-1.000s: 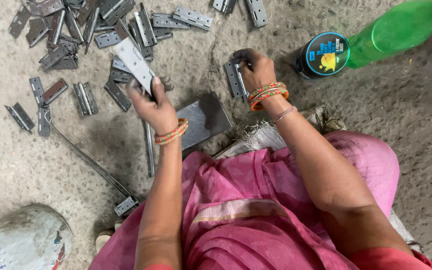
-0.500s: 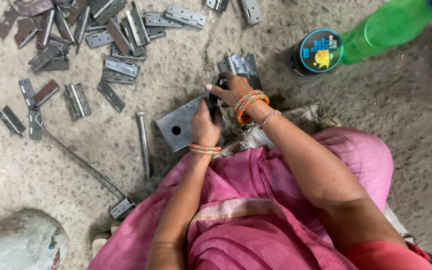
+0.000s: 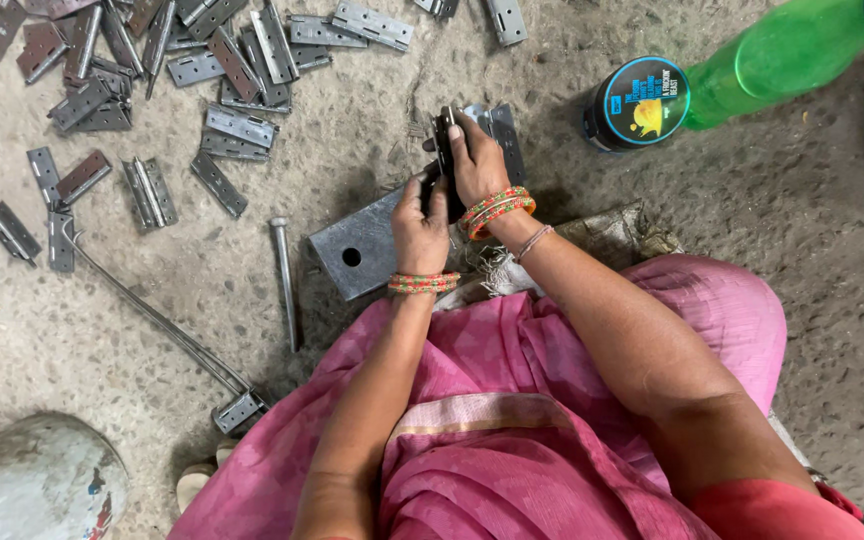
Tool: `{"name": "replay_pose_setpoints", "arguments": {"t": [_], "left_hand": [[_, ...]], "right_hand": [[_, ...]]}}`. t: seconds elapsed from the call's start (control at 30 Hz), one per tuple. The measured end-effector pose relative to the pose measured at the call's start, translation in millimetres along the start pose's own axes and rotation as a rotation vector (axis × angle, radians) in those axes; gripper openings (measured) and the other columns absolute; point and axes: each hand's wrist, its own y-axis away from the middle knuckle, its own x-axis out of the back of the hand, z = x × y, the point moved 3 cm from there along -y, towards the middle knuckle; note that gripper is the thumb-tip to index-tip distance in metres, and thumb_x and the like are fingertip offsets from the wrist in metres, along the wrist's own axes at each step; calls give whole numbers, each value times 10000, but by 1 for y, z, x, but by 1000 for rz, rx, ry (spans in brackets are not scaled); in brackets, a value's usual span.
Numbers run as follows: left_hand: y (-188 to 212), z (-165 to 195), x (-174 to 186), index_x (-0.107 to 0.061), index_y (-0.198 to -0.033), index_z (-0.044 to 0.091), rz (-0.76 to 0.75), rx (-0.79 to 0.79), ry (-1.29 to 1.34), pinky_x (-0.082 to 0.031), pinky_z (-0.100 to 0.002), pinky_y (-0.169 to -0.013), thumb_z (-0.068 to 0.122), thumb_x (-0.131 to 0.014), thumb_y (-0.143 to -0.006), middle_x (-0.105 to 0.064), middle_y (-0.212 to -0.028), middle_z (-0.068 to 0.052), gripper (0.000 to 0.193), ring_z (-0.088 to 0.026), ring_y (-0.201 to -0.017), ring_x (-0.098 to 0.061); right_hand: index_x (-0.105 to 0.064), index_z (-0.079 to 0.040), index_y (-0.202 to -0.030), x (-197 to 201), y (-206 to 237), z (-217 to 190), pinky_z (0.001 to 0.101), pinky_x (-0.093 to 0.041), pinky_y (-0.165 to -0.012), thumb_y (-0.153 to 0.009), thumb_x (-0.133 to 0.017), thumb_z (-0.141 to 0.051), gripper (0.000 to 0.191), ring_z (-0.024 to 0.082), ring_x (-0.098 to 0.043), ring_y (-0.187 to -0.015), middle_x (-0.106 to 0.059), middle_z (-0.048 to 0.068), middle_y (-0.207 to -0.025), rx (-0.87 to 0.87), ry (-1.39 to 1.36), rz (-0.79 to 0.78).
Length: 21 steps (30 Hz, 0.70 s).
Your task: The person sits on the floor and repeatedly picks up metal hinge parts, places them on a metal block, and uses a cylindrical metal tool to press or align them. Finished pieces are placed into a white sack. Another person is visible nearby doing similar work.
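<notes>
Both hands meet over a thick grey steel block (image 3: 357, 250) with a round hole, lying on the concrete floor. My right hand (image 3: 479, 160) grips a dark metal hinge (image 3: 444, 135) held upright on edge above the block's far end. My left hand (image 3: 420, 218) is closed against the lower part of the same hinge, its fingers touching the right hand. Another flat grey hinge (image 3: 504, 135) lies just behind the right hand. Both wrists wear orange and green bangles.
Several grey and rusty hinges (image 3: 237, 125) are scattered over the floor at top left. A long steel pin (image 3: 285, 280) lies left of the block, and a thin rod (image 3: 152, 315) ends at a hinge. A round tin (image 3: 637, 102) and green bottle (image 3: 787, 50) stand top right. A pale drum (image 3: 37, 480) sits bottom left.
My left hand came back from the hinge pile at the left to the steel block. It now joins the right hand on the upright hinge. The view shifted slightly.
</notes>
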Motion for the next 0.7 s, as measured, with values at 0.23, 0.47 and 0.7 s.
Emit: {"name": "replay_pose_setpoints", "arguments": {"t": [0.23,0.47,0.7], "left_hand": [[1,23,-2,-571,-1199,6,25,-49,-380,-460,-562,-649,46,-521,-1007,-662,-805,-271,202,-491,-780,-669],[4,-5,-8,-590,-1181,-15,191,-10,-156,-542,-448,-778,4,-459,-1030,-699,-965,-243,201,-356,-889,-720],[0,-70,-14,-647,-1171,-19,186,264,116,-529,-366,-836,50,-488,-1056,-712,-1024,-121,207,-169,-922,-625]], "right_hand": [[-647,19,-1175,5,7,-11,504,-527,-707,-1019,-556,-116,225,489,-665,-859,-674,295,-851,90,251,129],[-647,5,-1167,5,9,-21,511,-532,-707,-1005,-572,-113,214,464,-687,-819,-675,279,-819,87,250,200],[-670,-13,-1181,1,4,3,525,-527,-797,-1030,-565,-164,238,475,-677,-925,-707,271,-917,86,306,168]]}}
